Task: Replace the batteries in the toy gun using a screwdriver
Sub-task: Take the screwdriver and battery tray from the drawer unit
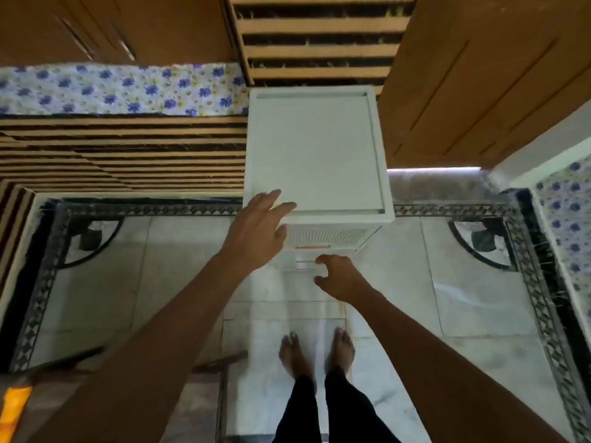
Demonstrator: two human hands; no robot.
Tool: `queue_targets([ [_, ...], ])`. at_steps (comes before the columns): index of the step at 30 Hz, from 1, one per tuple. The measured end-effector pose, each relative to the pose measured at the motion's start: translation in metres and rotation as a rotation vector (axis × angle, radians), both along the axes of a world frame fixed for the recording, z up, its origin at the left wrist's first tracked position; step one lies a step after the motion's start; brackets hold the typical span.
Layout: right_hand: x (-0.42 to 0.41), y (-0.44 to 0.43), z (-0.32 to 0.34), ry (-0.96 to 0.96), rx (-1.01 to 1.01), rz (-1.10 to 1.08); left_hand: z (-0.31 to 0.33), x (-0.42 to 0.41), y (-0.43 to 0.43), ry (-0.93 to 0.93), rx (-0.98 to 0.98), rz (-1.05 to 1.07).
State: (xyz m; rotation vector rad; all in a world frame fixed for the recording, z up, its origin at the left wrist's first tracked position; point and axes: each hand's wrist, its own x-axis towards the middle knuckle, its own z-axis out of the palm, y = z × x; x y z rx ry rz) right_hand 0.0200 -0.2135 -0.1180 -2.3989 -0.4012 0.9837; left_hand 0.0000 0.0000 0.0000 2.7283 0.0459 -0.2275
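Standing over a white drawer unit, both hands out.

From the head view I see my left hand spread flat, grip released, on the front corner of the white drawer unit; my right hand curls at a drawer front lower down, whether grasping I cannot tell. Toy gun and screwdriver are nowhere visible.

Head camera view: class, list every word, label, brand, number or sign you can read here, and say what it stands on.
None can be read. The white drawer cabinet has a plain top. The orange strips on the drawer fronts are too blurred to show any lettering. The flowered cloth carries only a pattern.
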Motion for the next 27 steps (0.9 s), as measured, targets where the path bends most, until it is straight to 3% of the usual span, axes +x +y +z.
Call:
queue_targets([
  [4, 0.025, 0.022, -0.044, 0.076, -0.125, 0.12, -0.046, 0.012, 0.02, 0.072, -0.032, -0.001],
  [11, 0.041, 0.038, -0.092, 0.046, -0.261, 0.229, -0.082, 0.011, 0.033, -0.089, -0.163, -0.002],
  [20, -0.01, 0.014, -0.06, -0.187, -0.387, 0.322, -0.083, 0.011, 0.031, -0.074, -0.25, 0.025],
  [27, -0.081, -0.027, -0.029, -0.358, -0.249, 0.338, -0.074, 0.01, 0.023, -0.017, -0.229, 0.052],
])
